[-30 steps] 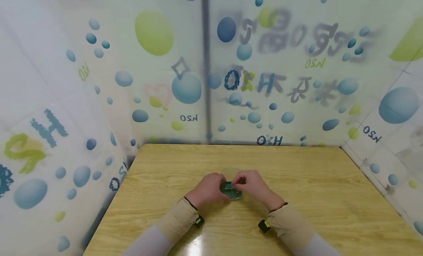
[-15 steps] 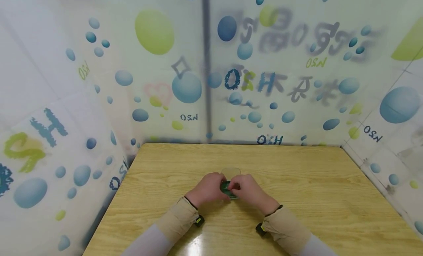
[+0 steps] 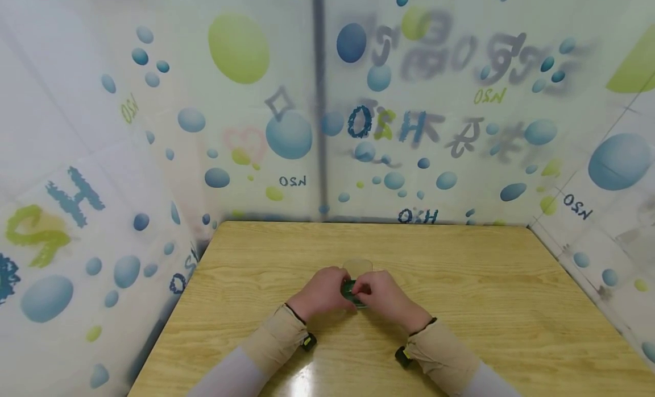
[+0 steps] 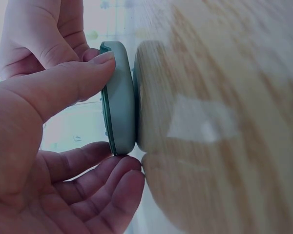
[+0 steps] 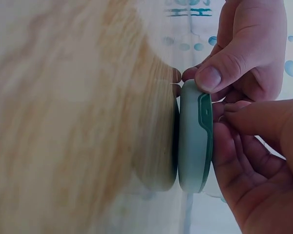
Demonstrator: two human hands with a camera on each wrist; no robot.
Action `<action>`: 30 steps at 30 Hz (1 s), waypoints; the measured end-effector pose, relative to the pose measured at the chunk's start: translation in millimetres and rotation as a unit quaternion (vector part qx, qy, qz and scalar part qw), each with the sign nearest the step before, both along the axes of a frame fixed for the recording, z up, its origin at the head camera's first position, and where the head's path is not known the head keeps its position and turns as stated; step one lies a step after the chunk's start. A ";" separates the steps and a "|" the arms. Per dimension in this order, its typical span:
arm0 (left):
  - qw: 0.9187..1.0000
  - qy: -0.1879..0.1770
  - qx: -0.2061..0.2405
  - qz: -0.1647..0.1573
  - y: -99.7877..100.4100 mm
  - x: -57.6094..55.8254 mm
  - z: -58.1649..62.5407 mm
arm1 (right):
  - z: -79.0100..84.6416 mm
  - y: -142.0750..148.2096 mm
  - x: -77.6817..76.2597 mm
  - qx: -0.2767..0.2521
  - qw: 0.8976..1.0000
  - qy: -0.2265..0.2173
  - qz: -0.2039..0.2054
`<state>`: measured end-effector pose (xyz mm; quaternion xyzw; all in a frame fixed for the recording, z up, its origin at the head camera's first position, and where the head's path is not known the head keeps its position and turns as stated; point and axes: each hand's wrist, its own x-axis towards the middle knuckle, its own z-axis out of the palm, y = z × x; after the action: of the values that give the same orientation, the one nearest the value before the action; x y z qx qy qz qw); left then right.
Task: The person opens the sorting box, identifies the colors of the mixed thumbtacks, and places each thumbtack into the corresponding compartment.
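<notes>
A small round green case [image 3: 348, 293], like a pill box with inner dividers, lies on the table with its clear lid [image 3: 357, 266] raised at the far side. My left hand [image 3: 322, 292] grips its left side; in the left wrist view the thumb lies over the rim of the case [image 4: 121, 97] and the fingers sit under its near edge. My right hand [image 3: 386, 297] reaches in from the right, thumb and forefinger together at the open inside. In the right wrist view these fingertips are close to the case [image 5: 193, 141]; I cannot tell whether they pinch something small.
The glossy wooden table [image 3: 460, 266] spreads around both hands. Behind it and at the sides hang curtains [image 3: 440, 158] printed with blue and green bubbles. Both wrists wear beige cuffs and small black devices.
Since one second ago my right hand has moved slightly left and lower over the case, covering more of its right half. The left hand keeps its grip in place.
</notes>
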<state>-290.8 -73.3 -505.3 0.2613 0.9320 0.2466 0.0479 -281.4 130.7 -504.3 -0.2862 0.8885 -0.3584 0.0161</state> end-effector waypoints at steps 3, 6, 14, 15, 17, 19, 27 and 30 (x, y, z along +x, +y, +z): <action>1.000 -0.004 -0.004 -0.001 -0.4 0.0 -0.1 | 0.2 2.3 -0.8 -0.012 1.000 -0.008 0.000; 1.000 -0.009 -0.003 -0.002 -0.5 0.1 -0.1 | 1.2 6.9 -2.4 -0.028 0.999 -0.017 -0.010; 1.000 -0.017 0.008 0.004 0.1 -1.4 1.0 | 9.3 22.4 -11.0 -0.049 0.994 -0.048 -0.080; 1.000 -0.018 0.009 0.006 0.1 -1.6 1.4 | 10.5 23.9 -11.8 -0.049 0.993 -0.053 -0.089; 1.000 -0.021 0.008 0.008 0.3 -1.6 2.0 | 11.7 27.2 -13.8 -0.045 0.992 -0.053 -0.104; 1.000 -0.021 0.007 0.008 0.5 -1.5 2.8 | 12.3 30.3 -15.9 -0.037 0.991 -0.048 -0.116; 0.999 -0.026 0.002 0.021 -0.7 0.6 8.6 | 17.7 41.0 -19.1 -0.082 0.974 -0.148 -0.154; 0.998 -0.043 0.004 0.039 -2.3 1.0 10.1 | 19.1 42.6 -19.2 -0.108 0.960 -0.205 -0.157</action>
<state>-289.8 -75.6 -495.2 0.2146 0.9375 0.2628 0.0771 -300.5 173.3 -485.3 -0.0639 0.8556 -0.5016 0.1104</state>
